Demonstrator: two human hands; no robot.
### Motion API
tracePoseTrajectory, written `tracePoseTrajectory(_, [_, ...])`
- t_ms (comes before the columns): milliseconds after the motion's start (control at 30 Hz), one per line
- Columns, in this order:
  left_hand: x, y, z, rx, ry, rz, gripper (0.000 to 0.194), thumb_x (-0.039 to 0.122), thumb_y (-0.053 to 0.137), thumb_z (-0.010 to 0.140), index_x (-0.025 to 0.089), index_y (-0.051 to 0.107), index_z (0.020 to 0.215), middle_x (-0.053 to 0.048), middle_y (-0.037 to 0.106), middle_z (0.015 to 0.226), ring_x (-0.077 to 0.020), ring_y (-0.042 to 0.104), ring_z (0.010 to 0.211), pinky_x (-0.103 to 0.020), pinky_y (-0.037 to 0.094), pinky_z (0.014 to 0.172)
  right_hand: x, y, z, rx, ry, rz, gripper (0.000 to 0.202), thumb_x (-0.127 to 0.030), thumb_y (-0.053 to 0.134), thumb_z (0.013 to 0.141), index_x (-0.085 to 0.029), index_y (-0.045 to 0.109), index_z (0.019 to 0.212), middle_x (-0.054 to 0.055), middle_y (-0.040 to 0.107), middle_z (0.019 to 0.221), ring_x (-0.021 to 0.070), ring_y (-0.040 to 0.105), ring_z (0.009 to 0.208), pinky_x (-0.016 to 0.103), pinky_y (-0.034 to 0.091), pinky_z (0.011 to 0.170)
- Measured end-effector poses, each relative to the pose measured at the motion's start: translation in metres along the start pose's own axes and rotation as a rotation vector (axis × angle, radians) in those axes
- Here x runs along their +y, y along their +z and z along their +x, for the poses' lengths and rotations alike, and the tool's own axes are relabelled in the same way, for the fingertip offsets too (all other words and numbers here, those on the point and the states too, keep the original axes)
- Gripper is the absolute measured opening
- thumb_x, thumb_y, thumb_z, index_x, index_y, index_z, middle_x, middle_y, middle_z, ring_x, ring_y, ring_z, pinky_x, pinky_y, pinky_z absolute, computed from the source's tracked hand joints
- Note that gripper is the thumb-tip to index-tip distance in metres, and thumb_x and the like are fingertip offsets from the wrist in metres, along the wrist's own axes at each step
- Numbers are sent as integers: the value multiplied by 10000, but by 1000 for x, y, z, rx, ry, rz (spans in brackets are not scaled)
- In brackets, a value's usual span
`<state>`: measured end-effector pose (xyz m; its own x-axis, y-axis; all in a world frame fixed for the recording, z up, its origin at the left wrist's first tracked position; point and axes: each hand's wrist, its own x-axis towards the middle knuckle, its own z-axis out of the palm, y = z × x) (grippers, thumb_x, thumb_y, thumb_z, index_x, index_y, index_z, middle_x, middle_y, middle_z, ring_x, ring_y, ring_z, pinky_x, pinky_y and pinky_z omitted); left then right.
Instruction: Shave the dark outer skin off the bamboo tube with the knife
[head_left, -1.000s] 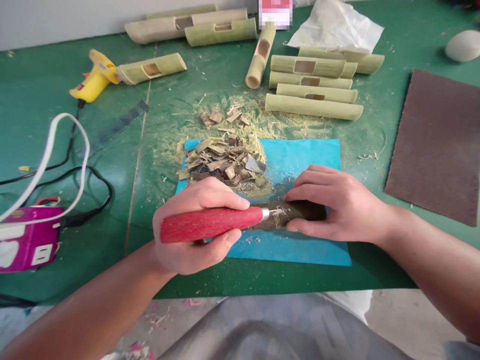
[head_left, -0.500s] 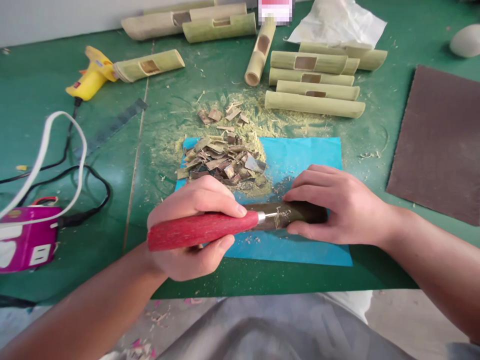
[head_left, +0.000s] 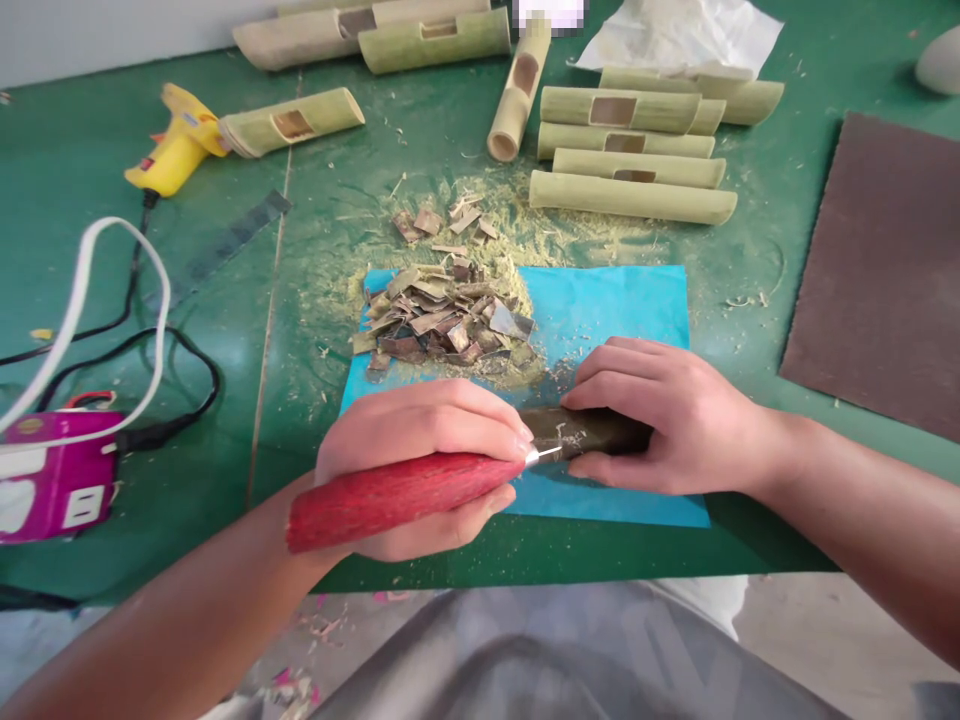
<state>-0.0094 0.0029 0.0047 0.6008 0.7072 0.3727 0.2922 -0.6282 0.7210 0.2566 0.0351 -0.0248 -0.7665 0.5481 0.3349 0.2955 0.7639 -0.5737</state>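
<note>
My left hand [head_left: 420,430] is wrapped round a red-handled tool [head_left: 397,495] with a thin metal tip. That tip lies over a dark brown bamboo piece [head_left: 592,430], near pale scratches on its surface. Fingers and thumb of my right hand [head_left: 660,410] grip the piece's right part and partly hide it. The left end of the bamboo is hidden behind my left hand. Beneath both hands lies a blue sheet [head_left: 615,300]. A heap of brown chips [head_left: 450,320] covers the sheet's upper left part.
Cut bamboo tubes [head_left: 634,195] lie at the back, near white paper [head_left: 679,35]. A yellow glue gun [head_left: 176,145], white cable [head_left: 82,270] and purple box [head_left: 64,480] are at left. A brown mat [head_left: 881,270] lies at right on the green table [head_left: 360,215].
My left hand has moved slightly right, and the red handle has tilted, its rear end lower. My right hand still holds the bamboo. The camera view has shifted slightly.
</note>
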Motion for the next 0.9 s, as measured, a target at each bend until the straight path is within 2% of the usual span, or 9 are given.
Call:
tracePoseTrajectory(167, [4, 5, 1, 63, 6, 23, 189, 67, 715, 825, 190, 676, 964, 1, 777, 919, -93, 769, 794, -165, 642, 731, 0, 1, 0, 31, -33, 3, 276, -370, 736, 908, -97, 698, 936, 136, 735, 902, 229, 685, 787, 347, 543, 668])
tracePoseTrajectory(400, [1, 4, 1, 145, -17, -36, 163, 71, 695, 815, 208, 673, 899, 7, 778, 849, -113, 768, 727, -198, 651, 651, 2, 1, -1, 31, -30, 9, 299, -382, 746, 906, -91, 704, 962, 135, 737, 911, 233, 691, 794, 355, 559, 681])
tracePoseTrajectory(600, [-1, 3, 1, 87, 13, -16, 182, 90, 715, 840, 221, 695, 965, -9, 802, 917, -129, 787, 778, -220, 684, 713, 2, 2, -2, 25, -23, 32, 288, -369, 752, 901, -92, 703, 962, 134, 736, 906, 237, 696, 797, 364, 562, 686])
tracePoseTrajectory(733, [0, 4, -1, 81, -13, 1, 185, 124, 715, 868, 255, 702, 998, 5, 809, 941, -143, 786, 782, -257, 696, 716, 2, 1, -1, 31, -22, 29, 286, -372, 741, 909, -94, 701, 963, 137, 737, 910, 236, 692, 795, 363, 558, 684])
tracePoseTrajectory(900, [-1, 4, -2, 73, -11, -4, 177, 120, 710, 871, 245, 701, 995, -1, 808, 939, -136, 783, 788, -248, 692, 723, 3, 1, -1, 25, -26, 26, 276, -367, 741, 908, -100, 700, 960, 139, 739, 923, 231, 694, 802, 354, 553, 683])
